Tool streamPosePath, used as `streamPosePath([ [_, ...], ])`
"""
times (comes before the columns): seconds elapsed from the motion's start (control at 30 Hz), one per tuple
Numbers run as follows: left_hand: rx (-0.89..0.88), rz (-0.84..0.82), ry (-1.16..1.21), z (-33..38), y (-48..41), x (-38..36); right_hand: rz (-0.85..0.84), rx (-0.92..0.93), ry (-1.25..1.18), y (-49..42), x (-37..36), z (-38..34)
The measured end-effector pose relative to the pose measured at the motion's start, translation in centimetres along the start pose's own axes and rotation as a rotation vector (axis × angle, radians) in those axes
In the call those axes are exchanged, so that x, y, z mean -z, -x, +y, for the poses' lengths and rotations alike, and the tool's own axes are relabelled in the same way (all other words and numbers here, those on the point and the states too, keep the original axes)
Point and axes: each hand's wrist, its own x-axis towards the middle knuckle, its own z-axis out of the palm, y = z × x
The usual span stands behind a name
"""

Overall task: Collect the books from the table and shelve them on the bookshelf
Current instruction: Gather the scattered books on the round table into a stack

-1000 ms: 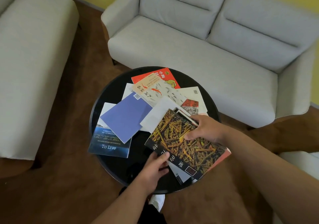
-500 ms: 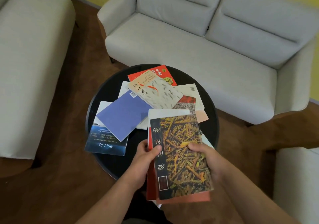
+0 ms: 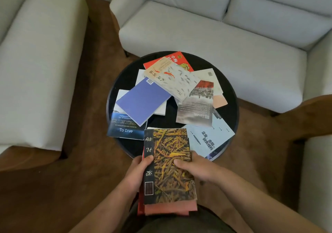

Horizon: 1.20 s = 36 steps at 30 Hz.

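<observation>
I hold a small stack of books [image 3: 170, 182] over the near edge of the round black table [image 3: 231, 98]; its top cover shows yellow-brown twigs, and a pink and a red book lie beneath. My left hand [image 3: 139, 171] grips the stack's left side, thumb on the cover. My right hand [image 3: 195, 166] grips the right side. Several books stay on the table: a blue-violet one [image 3: 142, 101], a dark "To Live" one [image 3: 125, 126], a cream one with fish [image 3: 172, 78], a red one [image 3: 177, 58], a grey photo one [image 3: 196, 107] and a pale blue one [image 3: 208, 139]. No bookshelf is in view.
A grey two-seat sofa [image 3: 224, 31] stands behind the table. Another grey sofa [image 3: 36, 53] fills the left, and a grey seat edge [image 3: 316, 170] the right. Brown carpet [image 3: 80, 170] surrounds the table.
The stack has come off the table toward me and turned square to my body. Both hands moved with it, uncovering the pale blue book.
</observation>
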Motion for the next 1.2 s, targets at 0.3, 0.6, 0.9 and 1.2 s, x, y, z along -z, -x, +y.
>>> streamPosePath([
  [0.3, 0.079, -0.132, 0.046, -1.7, 0.8, 0.4, 0.029, -0.018, -0.657, -1.5, -3.5, 3.4],
  [0.6, -0.066, 0.249, -0.181, 3.4, -2.6, 2.2, 0.085, 0.002, -0.663, -2.5, -3.7, 2.5],
  [0.9, -0.09, 0.381, 0.447, 10.6, -8.2, 4.4, 0.078, -0.035, -0.633, -2.7, -3.5, 2.2],
  [1.2, 0.063, 0.169, 0.029, 6.7, -2.2, 5.8, 0.126, -0.027, -0.724, -4.1, -6.0, -2.1],
])
